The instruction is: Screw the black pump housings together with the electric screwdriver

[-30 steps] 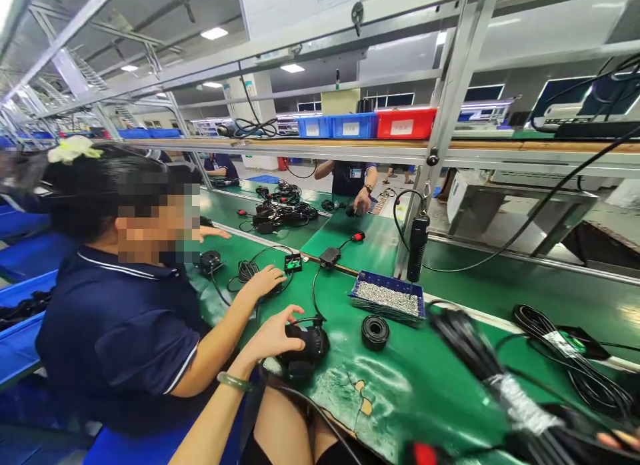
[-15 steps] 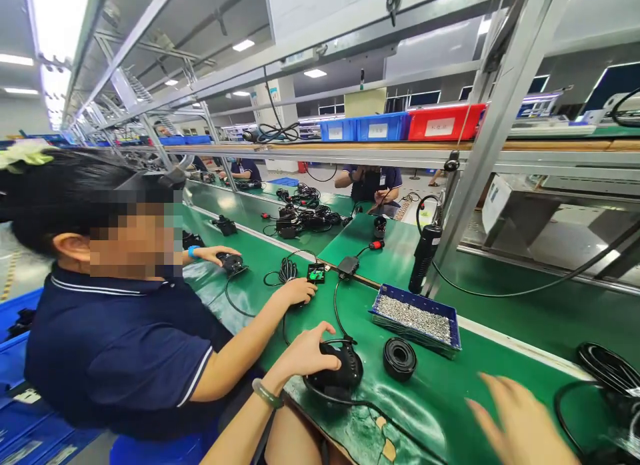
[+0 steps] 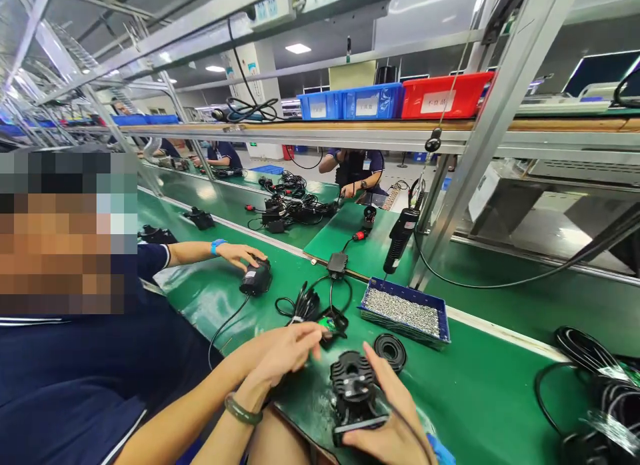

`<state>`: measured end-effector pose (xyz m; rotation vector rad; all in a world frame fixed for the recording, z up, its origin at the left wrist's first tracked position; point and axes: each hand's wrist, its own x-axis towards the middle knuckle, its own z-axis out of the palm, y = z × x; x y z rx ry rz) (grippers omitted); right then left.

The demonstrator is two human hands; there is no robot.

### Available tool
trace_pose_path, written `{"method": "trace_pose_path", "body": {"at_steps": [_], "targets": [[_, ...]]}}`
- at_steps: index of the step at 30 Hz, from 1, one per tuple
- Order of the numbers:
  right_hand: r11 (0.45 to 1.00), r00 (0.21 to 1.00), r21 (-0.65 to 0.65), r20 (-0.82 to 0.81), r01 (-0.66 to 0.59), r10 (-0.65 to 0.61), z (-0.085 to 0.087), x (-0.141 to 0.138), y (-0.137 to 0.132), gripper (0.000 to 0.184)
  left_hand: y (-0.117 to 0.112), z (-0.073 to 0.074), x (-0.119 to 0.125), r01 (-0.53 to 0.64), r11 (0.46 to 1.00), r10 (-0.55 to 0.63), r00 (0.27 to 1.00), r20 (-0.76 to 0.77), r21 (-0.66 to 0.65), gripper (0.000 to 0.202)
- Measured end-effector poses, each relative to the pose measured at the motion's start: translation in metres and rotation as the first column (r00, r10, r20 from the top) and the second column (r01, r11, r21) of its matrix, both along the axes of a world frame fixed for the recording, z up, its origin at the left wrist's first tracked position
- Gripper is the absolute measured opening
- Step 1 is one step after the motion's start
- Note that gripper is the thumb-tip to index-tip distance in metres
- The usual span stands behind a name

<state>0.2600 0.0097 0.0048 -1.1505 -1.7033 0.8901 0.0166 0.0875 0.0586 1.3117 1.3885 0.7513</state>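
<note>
My right hand (image 3: 400, 418) grips a black ribbed device (image 3: 353, 385) with a round top and a squarish base, fingers along its right side and thumb low. A cable crosses in front of that hand. My left hand (image 3: 287, 351), with a green bangle (image 3: 243, 409), is to the left of the device, apart from it. Its fingers are stretched out, slightly blurred, with nothing visible in them. Just beyond them are a small green circuit board (image 3: 329, 323) in a black housing and a bundled black cable (image 3: 304, 306). A black ring-shaped part (image 3: 390, 351) lies behind the device.
At left, a co-worker's hand (image 3: 240, 255) rests on another black device (image 3: 256, 278); their other arm passes behind my left hand. A blue tray (image 3: 445, 318) of small metal parts stands beyond the ring. A black electric screwdriver (image 3: 401, 238) hangs above it. Coiled cables (image 3: 600, 385) lie right.
My left hand has come off the black device and moved left. My right hand has come in from the right and taken hold of the device, which is now turned upright. The view has shifted.
</note>
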Motion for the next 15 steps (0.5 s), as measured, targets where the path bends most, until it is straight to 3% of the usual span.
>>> {"method": "trace_pose_path", "body": {"at_steps": [3, 5, 7, 9, 11, 15], "targets": [[0.987, 0.961, -0.094, -0.233, 0.133, -0.152, 0.032, 0.039, 0.001, 0.096, 0.018, 0.005, 0.005, -0.254, 0.964, 0.249, 0.966, 0.065, 0.076, 0.062], [0.952, 0.898, -0.129, -0.317, 0.278, -0.305, 0.049, 0.055, 0.009, 0.098, 0.027, 0.004, 0.015, -0.326, 0.895, 0.361, 0.931, -0.064, 0.305, 0.051], [0.884, 0.832, -0.129, -0.300, 0.450, -0.467, 0.056, 0.063, 0.022, 0.101, 0.030, -0.003, 0.030, -0.171, 0.807, 0.408, 0.854, -0.324, 0.565, 0.047], [0.826, 0.790, -0.119, -0.244, 0.551, -0.562, 0.053, 0.066, 0.037, 0.099, 0.028, -0.016, 0.049, 0.046, 0.727, 0.445, 0.728, -0.521, 0.685, 0.052], [0.830, 0.812, -0.091, -0.169, 0.551, -0.558, 0.041, 0.066, 0.048, 0.094, 0.021, -0.031, 0.067, 0.266, 0.664, 0.390, 0.675, -0.627, 0.699, 0.056], [0.877, 0.877, -0.005, -0.004, 0.481, -0.481, 0.014, 0.058, 0.054, 0.083, 0.003, -0.060, 0.088, 0.666, 0.512, 0.012, 0.626, -0.780, 0.542, 0.042]]}}
